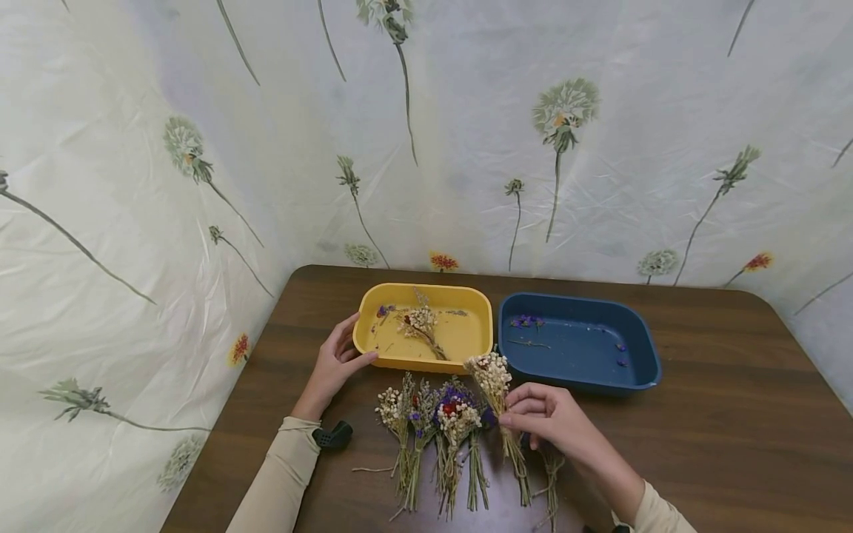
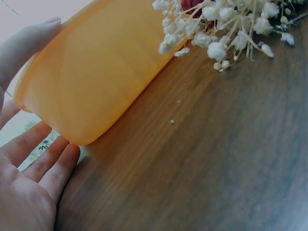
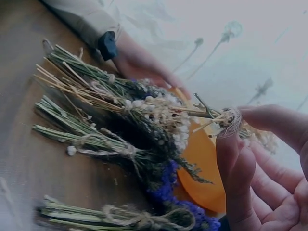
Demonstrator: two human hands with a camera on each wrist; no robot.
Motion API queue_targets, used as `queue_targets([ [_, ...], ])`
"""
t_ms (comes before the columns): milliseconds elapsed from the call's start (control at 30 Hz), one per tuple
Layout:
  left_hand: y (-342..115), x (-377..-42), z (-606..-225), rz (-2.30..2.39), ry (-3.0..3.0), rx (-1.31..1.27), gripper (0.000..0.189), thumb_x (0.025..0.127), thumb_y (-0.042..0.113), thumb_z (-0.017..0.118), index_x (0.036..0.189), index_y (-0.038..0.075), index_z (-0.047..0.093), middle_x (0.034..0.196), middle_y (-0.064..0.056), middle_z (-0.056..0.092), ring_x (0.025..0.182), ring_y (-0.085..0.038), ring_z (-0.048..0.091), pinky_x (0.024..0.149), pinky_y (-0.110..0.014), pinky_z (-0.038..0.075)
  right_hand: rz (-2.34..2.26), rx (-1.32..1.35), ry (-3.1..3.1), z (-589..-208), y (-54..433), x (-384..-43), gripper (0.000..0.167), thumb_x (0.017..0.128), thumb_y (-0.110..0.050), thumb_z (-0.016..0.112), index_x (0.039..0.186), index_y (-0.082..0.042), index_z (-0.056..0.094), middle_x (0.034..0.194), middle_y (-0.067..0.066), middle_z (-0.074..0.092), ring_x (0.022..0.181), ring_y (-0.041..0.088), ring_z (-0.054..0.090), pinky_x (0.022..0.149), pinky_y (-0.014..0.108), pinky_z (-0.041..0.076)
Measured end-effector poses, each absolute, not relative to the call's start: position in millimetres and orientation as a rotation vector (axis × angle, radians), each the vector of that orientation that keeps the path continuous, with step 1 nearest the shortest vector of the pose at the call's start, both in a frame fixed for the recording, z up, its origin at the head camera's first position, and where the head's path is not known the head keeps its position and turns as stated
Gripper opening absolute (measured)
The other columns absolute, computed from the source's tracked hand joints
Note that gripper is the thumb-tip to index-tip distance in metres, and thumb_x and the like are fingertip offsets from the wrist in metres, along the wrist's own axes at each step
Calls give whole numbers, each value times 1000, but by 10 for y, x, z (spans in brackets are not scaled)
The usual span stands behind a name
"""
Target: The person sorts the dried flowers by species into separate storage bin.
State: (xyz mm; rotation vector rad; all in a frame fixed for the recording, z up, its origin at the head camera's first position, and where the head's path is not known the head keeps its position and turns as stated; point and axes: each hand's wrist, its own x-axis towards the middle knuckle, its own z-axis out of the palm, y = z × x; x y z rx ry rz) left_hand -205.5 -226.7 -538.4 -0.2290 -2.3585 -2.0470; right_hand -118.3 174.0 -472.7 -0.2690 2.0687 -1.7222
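Note:
My right hand [image 1: 549, 418] pinches a tied bunch of cream dried flowers [image 1: 492, 377] between thumb and fingers. Its stems point down toward the table; in the right wrist view, twine [image 3: 231, 122] circles them at the fingertips. At the left end of the yellow tray [image 1: 426, 364], my left hand [image 1: 336, 363] holds the corner, thumb along the front rim and fingers at the side wall. Inside that tray lies a small cream dried-flower sprig [image 1: 421, 326] among loose bits. Several tied bunches [image 1: 456, 422] with white, purple and red blooms lie in front of it.
A blue tray [image 1: 643, 381] stands right of the yellow one, with purple petals [image 1: 526, 321] and a thin stem inside. Another tied bunch [image 1: 552, 481] lies partly beneath my right hand. Patterned sheeting [image 1: 466, 148] hangs behind the brown table [image 1: 720, 370].

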Motion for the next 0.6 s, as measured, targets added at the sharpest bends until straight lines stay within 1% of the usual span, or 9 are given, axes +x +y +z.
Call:
queue_targets([
  [167, -2262, -2053, -5373, -2049, -2360, -229, 80, 91, 14, 81, 159, 23, 40, 160, -11, 44, 145, -33, 48, 99, -19, 52, -1712, -348, 2098, -4684, 1724, -1270, 32, 96, -17, 73, 116, 7, 63, 90, -4, 80, 71, 16, 71, 55, 36, 58],
  [367, -2264, -2053, -5373, -2045, -2373, -207, 80, 90, 15, 81, 158, 26, 41, 159, -8, 45, 144, -30, 49, 100, -20, 52, -1663, -340, 2130, -4596, 1687, -1391, 35, 96, -21, 75, 118, 4, 63, 92, -2, 80, 77, 18, 72, 59, 39, 58],
  [600, -2263, -2057, -5376, -2046, -2367, -207, 81, 90, 14, 82, 158, 26, 41, 160, -8, 45, 145, -30, 48, 98, -16, 52, -1634, -344, 2186, -4510, 1616, -1571, 36, 94, -23, 76, 117, 3, 64, 92, 3, 80, 77, 22, 71, 56, 38, 55],
])
